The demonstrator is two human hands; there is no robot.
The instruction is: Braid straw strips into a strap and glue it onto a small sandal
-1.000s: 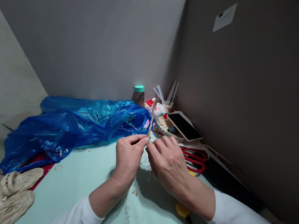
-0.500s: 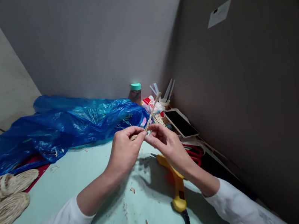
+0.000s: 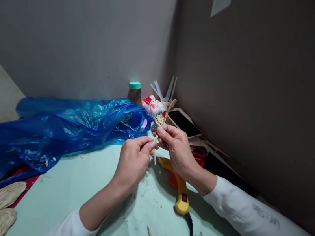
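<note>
Near the middle of the head view, my left hand pinches a thin pale straw strip, one end of which hangs below its fingertips. Close beside it on the right, my right hand is closed on the same straw piece, its fingertips a little higher. Part of the strip is hidden by the fingers. Below my right hand a yellow glue gun lies on the pale green table, its black cord running toward the front edge.
A blue plastic bag spreads across the back left. Woven straw slippers lie far left. At the back stand a green-capped jar and a cup with white sticks. A phone and red-handled scissors are right.
The straw piece has turned, so an end now points down instead of up to the right. My hands have drawn slightly apart, and the camera view has shifted right.
</note>
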